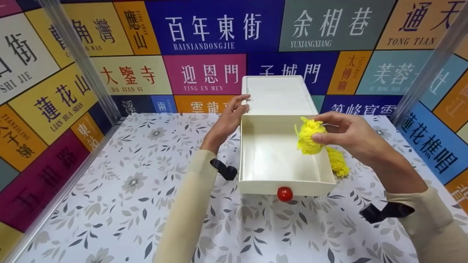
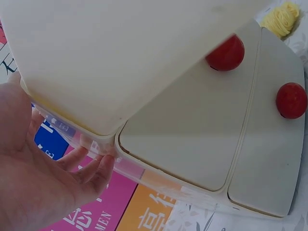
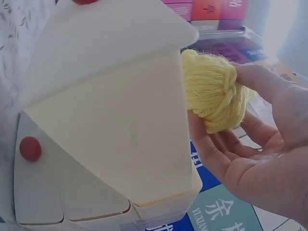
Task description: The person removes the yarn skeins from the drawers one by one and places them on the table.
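Note:
A white drawer unit (image 1: 278, 95) stands on the table, its top drawer (image 1: 287, 188) pulled out, with a red knob (image 1: 285, 194) on the front. No object shows inside the drawer. My left hand (image 1: 232, 118) holds the unit's left side near the back, fingertips over the top edge. In my right hand (image 1: 353, 137), thumb and fingers pinch a ball of yellow yarn (image 1: 310, 136) above the drawer's right back part. A second bundle of yellow yarn (image 1: 338, 162) lies on the table beside the drawer's right wall.
Below the open drawer, closed drawer fronts (image 2: 187, 144) with red knobs (image 2: 291, 100) show in the left wrist view. A leaf-patterned cloth (image 1: 120, 204) covers the table. Panels of coloured signs (image 1: 215, 27) stand behind and at both sides, with clear posts (image 1: 86, 65) at the corners.

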`<control>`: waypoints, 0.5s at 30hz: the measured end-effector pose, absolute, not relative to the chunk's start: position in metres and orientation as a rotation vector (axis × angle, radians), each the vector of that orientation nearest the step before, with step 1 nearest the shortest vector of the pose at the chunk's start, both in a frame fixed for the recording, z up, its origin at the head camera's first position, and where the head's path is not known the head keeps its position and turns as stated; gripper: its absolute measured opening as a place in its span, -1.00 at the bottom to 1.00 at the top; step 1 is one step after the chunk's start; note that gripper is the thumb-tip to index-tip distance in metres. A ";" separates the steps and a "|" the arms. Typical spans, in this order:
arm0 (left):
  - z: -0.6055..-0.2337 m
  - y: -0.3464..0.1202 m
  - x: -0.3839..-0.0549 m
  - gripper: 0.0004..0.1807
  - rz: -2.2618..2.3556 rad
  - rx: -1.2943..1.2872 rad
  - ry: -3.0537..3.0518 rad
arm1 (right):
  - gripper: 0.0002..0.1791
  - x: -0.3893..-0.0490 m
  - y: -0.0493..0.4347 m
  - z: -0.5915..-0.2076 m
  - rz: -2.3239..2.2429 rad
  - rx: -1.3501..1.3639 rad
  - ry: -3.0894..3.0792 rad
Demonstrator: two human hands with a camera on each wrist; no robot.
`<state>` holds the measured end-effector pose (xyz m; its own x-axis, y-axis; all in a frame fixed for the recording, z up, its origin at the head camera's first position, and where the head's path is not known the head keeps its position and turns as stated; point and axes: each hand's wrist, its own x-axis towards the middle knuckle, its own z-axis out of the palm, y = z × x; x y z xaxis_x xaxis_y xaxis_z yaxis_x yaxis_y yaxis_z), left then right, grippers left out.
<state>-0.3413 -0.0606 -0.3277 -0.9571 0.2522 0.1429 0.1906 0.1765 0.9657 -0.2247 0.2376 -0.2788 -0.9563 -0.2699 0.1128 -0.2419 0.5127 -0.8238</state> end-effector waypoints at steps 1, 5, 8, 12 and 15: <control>-0.328 -0.060 -0.342 -0.55 1.938 0.450 2.367 | -0.42 -0.224 0.239 -0.280 -1.493 -0.461 2.714; -0.327 -0.060 -0.342 -0.55 1.937 0.452 2.360 | -0.51 -0.221 0.248 -0.288 -1.715 -0.526 2.659; -0.327 -0.060 -0.342 -0.55 1.931 0.456 2.365 | -0.55 -0.220 0.256 -0.296 -1.951 -0.565 2.527; -0.326 -0.060 -0.342 -0.56 1.926 0.454 2.367 | -0.56 -0.222 0.269 -0.309 -2.152 -0.543 2.389; -0.326 -0.060 -0.342 -0.56 1.937 0.462 2.352 | -0.59 -0.226 0.277 -0.319 -2.244 -0.512 2.359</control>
